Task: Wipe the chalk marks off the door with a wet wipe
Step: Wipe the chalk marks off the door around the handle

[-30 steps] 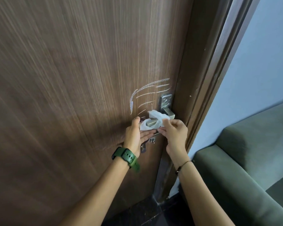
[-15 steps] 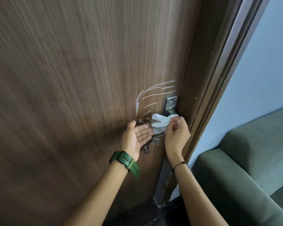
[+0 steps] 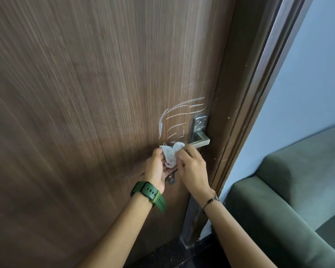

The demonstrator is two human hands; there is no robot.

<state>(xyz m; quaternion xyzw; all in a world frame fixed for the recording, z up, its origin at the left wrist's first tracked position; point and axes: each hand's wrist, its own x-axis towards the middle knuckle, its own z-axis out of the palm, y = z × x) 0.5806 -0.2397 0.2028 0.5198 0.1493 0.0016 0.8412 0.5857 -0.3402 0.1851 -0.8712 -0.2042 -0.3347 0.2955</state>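
— Where was the wipe (image 3: 171, 155)?

— Bunched up between both hands, low on the door (image 3: 85, 113), just under the chalk marks (image 3: 179, 117). The left hand (image 3: 157, 169) cupped it from the left with the palm turned up and the fingers curled under it; the right hand (image 3: 191, 169) pinched its right side between thumb and fingertips. I could not tell whether the wipe was touching the wood.

— And the marks?

— Straight above the grip: one thick curved stroke with several thinner lines beneath it, all still white and plain.

— What stood close by?

— The metal handle (image 3: 200, 141) was just above and to the right of the grip, its lever reaching toward the wipe, its plate (image 3: 199, 124) running up beside the marks. A key (image 3: 171, 177) hung just below the hands, partly hidden by them.

— Anything on the wrists?

— A green watch (image 3: 149, 194) on the left, a thin dark bracelet (image 3: 210, 202) on the right.

— And the room?

— The door was dark brown wood grain, blurred at the far left. Right of the grip ran the brown door frame (image 3: 259, 93), then a pale blue wall (image 3: 307, 84), and a green sofa (image 3: 288, 190) lower right. Below the arms lay a dark floor (image 3: 172, 254).
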